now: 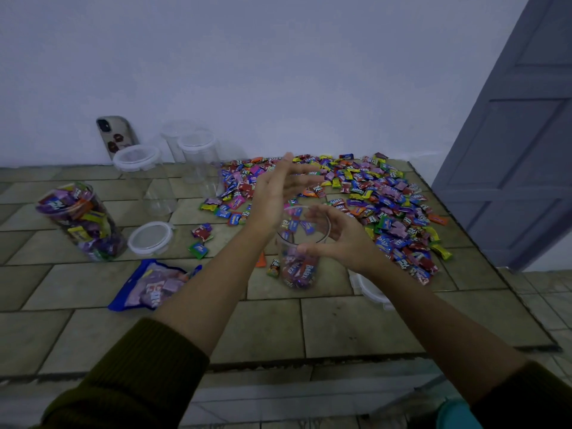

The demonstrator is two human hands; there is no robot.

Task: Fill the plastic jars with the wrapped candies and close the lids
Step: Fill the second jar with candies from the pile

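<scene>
A clear plastic jar [297, 267] stands open on the tiled counter, its lower part filled with wrapped candies; a few candies are falling through its mouth. My left hand [278, 187] hovers just above and behind the rim, fingers spread, empty. At the jar's right rim my right hand [337, 236] is open, thumb close to the wall. A big pile of wrapped candies [371, 199] lies behind and to the right. At the left stands a full jar [83, 224] without a lid. A white lid [150, 237] lies beside it. Another lid [368, 289] shows under my right forearm.
Three empty lidded jars [145, 178] [198, 156] [175, 137] stand at the back by the wall, next to a leaning phone [116, 134]. A blue candy bag [148, 284] lies at the front left. Loose candies [201, 236] lie mid-counter. The counter edge runs along the right, a grey door [520, 134] beyond.
</scene>
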